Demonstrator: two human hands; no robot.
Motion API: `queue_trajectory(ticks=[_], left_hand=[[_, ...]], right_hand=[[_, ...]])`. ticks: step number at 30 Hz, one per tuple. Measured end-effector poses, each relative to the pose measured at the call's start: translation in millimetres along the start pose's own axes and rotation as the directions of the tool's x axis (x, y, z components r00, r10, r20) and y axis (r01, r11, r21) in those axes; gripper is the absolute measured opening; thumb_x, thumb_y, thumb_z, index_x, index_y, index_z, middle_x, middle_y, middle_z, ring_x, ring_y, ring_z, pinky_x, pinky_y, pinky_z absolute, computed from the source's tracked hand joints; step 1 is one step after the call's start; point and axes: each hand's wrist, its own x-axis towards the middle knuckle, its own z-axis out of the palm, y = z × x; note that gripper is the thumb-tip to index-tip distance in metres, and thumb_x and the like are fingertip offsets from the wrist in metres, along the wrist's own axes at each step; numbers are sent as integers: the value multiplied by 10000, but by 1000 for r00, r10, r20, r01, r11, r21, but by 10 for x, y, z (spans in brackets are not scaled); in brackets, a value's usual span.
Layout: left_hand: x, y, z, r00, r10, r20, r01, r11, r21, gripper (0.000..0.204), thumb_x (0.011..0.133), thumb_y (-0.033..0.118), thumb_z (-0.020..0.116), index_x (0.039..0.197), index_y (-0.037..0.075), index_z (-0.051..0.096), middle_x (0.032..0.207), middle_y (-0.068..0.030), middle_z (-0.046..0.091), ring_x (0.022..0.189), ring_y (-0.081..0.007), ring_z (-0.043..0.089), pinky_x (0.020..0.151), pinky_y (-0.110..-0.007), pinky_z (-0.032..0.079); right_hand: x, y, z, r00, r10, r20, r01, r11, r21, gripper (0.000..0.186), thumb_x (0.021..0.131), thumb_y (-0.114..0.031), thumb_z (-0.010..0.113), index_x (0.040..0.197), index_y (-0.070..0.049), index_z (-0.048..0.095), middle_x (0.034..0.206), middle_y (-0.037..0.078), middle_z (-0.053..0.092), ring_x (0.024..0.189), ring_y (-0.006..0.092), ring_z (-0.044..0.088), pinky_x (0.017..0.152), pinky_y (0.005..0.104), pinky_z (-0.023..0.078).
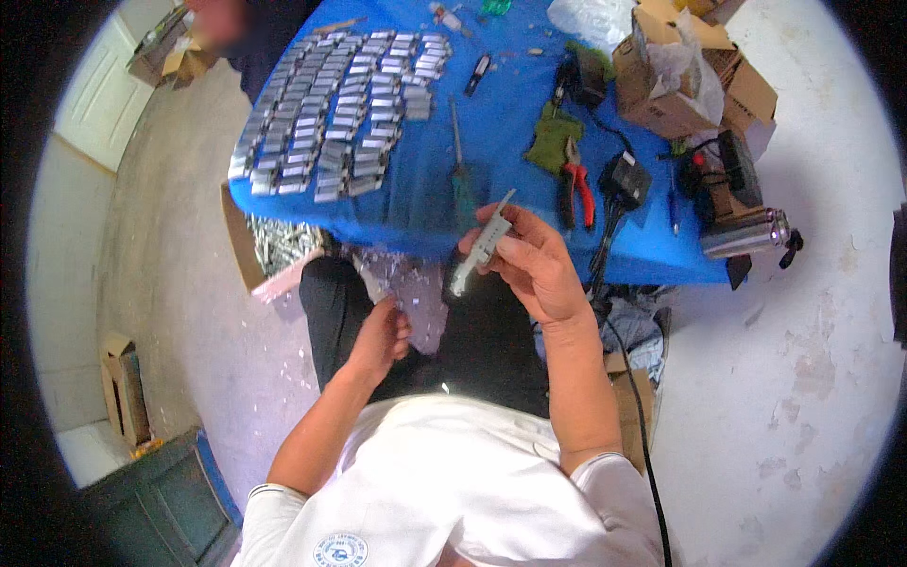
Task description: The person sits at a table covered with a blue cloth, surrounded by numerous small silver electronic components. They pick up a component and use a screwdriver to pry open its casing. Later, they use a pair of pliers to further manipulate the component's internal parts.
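My right hand (531, 260) is raised in front of the table's near edge, gripping a long grey metal part (484, 241) held upright and slightly tilted. Down over my lap, my left hand (381, 338) has its fingers closed around a thin white strip (370, 279) that pokes up toward the table. Many rows of small silver metal pieces (331, 113) lie side by side on the blue tablecloth (505, 99), to the left of a green-handled screwdriver (460, 170).
Red-handled pliers (578, 184), a black charger with cable (625, 180), a steel flask (744, 232) and open cardboard boxes (685, 80) crowd the table's right side. A box of metal scraps (274, 246) sits under the left edge. Another person stands at the far left corner.
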Motion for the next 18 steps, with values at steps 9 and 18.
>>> queue_trajectory(ticks=[9, 18], left_hand=[[-801, -371, 682, 926, 110, 362, -139, 989, 55, 521, 942, 568, 370, 911, 83, 557, 665, -5, 446, 564, -107, 414, 478, -229, 296], [-963, -805, 638, 931, 199, 306, -277, 930, 240, 458, 936, 516, 473, 753, 96, 479, 647, -6, 451, 560, -77, 404, 437, -212, 276]], right_hand=[[-916, 677, -14, 995, 90, 43, -89, 996, -8, 370, 891, -148, 565, 1241, -42, 503, 1081, 121, 635, 917, 180, 615, 768, 297, 484], [-1223, 936, 32, 998, 68, -6, -64, 964, 258, 315, 909, -150, 580, 1200, -37, 535, 1077, 121, 624, 975, 191, 604, 847, 334, 498]])
